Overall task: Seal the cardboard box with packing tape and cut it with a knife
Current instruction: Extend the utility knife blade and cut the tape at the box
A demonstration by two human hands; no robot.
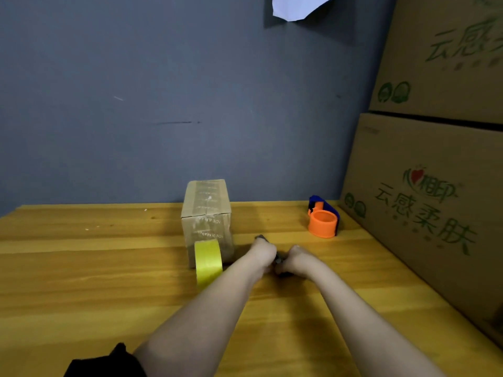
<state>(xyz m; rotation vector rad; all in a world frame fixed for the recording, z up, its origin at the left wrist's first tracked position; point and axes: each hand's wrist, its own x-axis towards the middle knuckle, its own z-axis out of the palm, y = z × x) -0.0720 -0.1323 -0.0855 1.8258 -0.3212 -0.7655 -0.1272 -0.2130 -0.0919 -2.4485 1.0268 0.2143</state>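
My left hand (263, 253) and right hand (295, 259) are both curled around a small dark knife (278, 261) held between them just above the wooden table (109, 268); its long axis runs away from me, one dark end poking out past my left knuckles. Just left stands the yellow tape roll (208, 261) on edge, touching the taped cardboard box (207, 213), shut, contents hidden. Well right sits an orange-and-blue dispenser (323, 217).

Two bare forearms, no watch-strap or ring seen. Left hand (262, 253) and right hand (296, 259) ungloved. Black sleeve (106, 361) bunched at left arm's elbow end; right arm's sleeve out of frame.
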